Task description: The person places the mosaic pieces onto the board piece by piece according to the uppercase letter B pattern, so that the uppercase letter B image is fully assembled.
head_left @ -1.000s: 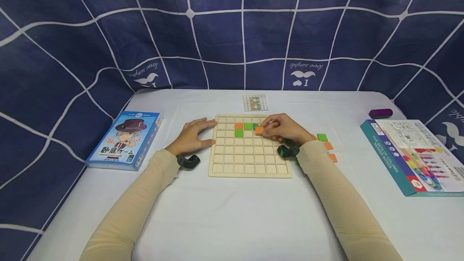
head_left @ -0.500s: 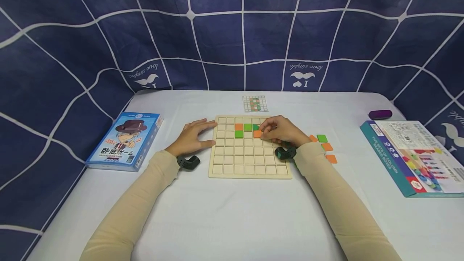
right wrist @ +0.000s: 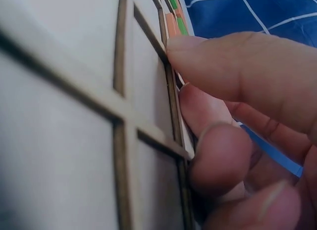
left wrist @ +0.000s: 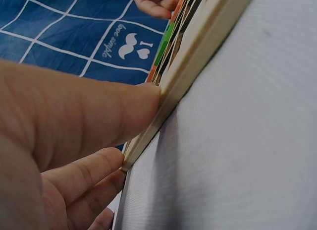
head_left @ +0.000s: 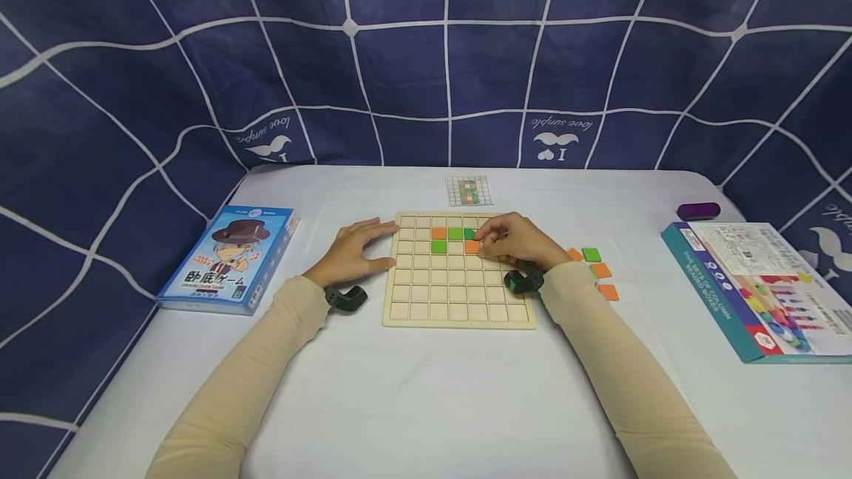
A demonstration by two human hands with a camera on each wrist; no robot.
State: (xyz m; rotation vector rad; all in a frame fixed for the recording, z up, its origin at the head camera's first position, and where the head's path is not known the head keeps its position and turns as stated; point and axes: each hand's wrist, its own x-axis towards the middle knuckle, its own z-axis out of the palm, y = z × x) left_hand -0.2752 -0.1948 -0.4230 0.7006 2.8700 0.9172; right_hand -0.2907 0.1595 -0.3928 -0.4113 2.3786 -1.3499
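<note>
A wooden grid board [head_left: 456, 293] lies on the white table. My left hand [head_left: 353, 250] rests against its left edge, thumb and fingertips touching the rim, fingers fairly straight. In the left wrist view the thumb [left wrist: 124, 108] presses on the board's side. My right hand [head_left: 515, 239] pinches an orange square tile [head_left: 471, 247] that lies in or on a cell of the board; the fingers partly cover it. Close by on the board are another orange tile [head_left: 438, 233], a green tile [head_left: 455, 233], a lower green tile [head_left: 439, 246] and a partly hidden darker green piece [head_left: 469, 233].
Loose orange and green tiles [head_left: 591, 255] lie right of the board, some behind the right wrist. A small pattern card [head_left: 469, 191] lies beyond the board. A blue game box [head_left: 229, 257] stands left; a larger box [head_left: 765, 287] and a purple case [head_left: 698, 211] are right.
My right hand has moved slightly left and down, bringing the orange tile from above the board to a cell below the darker green piece. The left hand has stayed still.
</note>
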